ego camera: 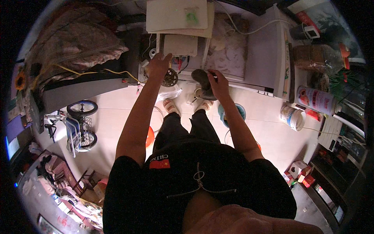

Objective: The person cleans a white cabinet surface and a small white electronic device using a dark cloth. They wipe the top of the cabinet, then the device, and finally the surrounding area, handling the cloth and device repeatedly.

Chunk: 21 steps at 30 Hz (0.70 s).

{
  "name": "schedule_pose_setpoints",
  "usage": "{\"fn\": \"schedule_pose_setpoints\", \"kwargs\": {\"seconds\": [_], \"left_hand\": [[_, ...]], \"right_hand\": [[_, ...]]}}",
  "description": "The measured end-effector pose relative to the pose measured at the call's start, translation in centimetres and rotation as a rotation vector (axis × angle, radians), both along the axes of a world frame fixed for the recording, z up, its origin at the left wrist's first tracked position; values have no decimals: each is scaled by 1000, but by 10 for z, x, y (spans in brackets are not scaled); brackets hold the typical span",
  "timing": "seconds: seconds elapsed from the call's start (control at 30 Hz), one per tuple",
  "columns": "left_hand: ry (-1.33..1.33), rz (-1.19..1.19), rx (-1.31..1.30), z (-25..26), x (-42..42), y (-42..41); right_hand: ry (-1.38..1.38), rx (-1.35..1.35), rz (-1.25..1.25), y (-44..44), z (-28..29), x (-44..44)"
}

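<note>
In front of the low cabinet, my right hand (218, 83) grips a dark, rounded object (200, 76) that looks like a shoe. Its lower part lies close to a small beige round item (198, 93), just above the floor. My left hand (157, 65) reaches to the cabinet's edge beside a dark openwork disc (171, 78). My wrist partly covers the disc, and whether my fingers hold anything is hidden. Right beyond that hand stands a white box (180, 45) with cables plugged into its front. Crumpled clear plastic (171, 93) lies below the disc.
A white board (176, 14) juts out above the box. Yellow cable (125, 72) runs in from the left. A teal bucket (233, 114) stands beside my right forearm, a white tub (293, 117) further right. On the left is a small bicycle (77, 128).
</note>
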State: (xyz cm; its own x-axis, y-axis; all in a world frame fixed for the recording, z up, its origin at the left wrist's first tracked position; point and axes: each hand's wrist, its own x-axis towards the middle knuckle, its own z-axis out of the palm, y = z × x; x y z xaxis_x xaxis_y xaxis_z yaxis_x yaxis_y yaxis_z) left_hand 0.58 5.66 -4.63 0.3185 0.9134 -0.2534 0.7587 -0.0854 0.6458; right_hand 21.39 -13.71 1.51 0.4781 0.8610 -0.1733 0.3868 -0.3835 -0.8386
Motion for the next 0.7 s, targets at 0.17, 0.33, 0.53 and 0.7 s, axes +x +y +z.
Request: {"fn": "schedule_pose_setpoints", "kwargs": {"seconds": [0.17,0.33,0.53,0.7], "left_hand": [[-35,-46,154,-12,-8,-14],[-251,139,-207,-20,11,-4],[-232,261,-286,-18,15,-3],[-785,362,-583,14,25,-8]], "right_hand": [[62,46,-40,6,-3,0],[-20,-3,77,33,-17,-9],[266,-19,130,70,-34,-25],[405,141,10,77,-40,-45]]}}
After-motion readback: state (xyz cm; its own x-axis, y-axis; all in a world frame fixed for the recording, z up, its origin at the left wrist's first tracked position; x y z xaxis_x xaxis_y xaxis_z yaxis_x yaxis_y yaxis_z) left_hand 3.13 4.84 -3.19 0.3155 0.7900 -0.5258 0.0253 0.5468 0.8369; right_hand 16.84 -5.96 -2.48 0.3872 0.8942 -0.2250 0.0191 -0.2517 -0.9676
